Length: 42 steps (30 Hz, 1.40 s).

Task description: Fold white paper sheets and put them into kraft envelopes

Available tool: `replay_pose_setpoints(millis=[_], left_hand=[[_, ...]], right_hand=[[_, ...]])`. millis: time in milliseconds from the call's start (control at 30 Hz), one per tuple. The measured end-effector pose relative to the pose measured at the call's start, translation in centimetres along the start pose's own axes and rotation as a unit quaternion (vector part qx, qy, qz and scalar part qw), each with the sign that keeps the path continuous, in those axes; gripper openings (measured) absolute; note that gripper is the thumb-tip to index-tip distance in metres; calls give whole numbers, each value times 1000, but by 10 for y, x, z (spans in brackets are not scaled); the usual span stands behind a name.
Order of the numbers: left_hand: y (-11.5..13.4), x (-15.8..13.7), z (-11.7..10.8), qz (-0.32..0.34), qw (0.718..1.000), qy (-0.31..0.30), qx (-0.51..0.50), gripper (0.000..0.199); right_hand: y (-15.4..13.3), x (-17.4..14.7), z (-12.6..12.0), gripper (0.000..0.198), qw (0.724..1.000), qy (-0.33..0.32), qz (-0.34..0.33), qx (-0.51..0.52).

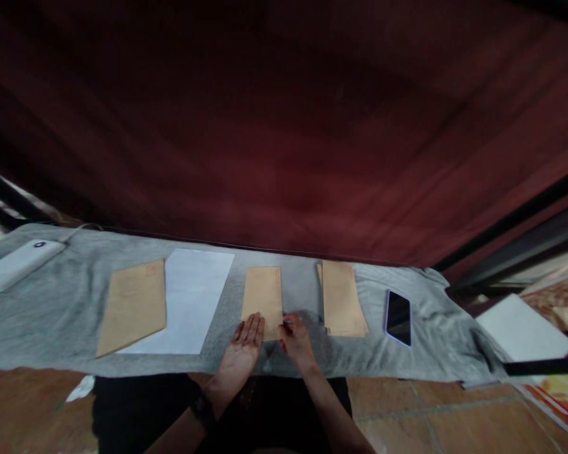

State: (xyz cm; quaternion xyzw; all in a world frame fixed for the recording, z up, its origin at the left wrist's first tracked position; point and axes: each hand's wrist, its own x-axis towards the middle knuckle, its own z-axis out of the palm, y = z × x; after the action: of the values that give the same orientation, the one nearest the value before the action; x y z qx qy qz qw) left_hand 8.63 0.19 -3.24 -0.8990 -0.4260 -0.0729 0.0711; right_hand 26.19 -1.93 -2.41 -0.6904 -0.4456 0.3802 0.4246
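One left hand (pixel 248 337) flat on one envelope (pixel 262 293), one right hand (pixel 294 339) pinching its edge, one dark-screened phone (pixel 398 317)

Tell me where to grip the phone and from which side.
Pinch the phone across its long edges, probably from above with the right hand: it lies flat, screen up, narrow across, with the envelope pile to its left.
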Motion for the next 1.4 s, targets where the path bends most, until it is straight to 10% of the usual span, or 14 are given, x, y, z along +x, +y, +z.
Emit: replay_pose_setpoints(millis=[233, 400, 500, 667, 867, 1133, 1267, 1400], left_hand=[[-5, 2, -25, -32, 999, -7, 39, 65], [-15, 12, -65, -162, 961, 102, -198, 51], [-11, 21, -80, -297, 831, 164, -440, 38], [23, 28, -73, -425, 497, 164, -739, 54], [44, 18, -62, -458, 388, 114, -792, 51], [19, 13, -70, -441, 474, 122, -752, 57], [3, 8, -71, -366, 678, 160, -617, 40], [-18, 1, -66, -108, 903, 168, -381, 39]], right_hand=[[-4, -1, -5, 19, 990, -27, 27, 134], [-10, 1, -11, 29, 972, -10, 66, 225], [-17, -1, -11, 30, 960, -34, 88, 265], [-27, -8, -2, 36, 943, -79, 82, 313], [-24, -6, 4, 28, 948, -26, 114, 296], [-26, -6, 2, 25, 942, -42, 124, 309], [-23, -6, 1, 37, 937, -31, 122, 326], [-16, 2, -12, 38, 940, 33, 99, 325]])
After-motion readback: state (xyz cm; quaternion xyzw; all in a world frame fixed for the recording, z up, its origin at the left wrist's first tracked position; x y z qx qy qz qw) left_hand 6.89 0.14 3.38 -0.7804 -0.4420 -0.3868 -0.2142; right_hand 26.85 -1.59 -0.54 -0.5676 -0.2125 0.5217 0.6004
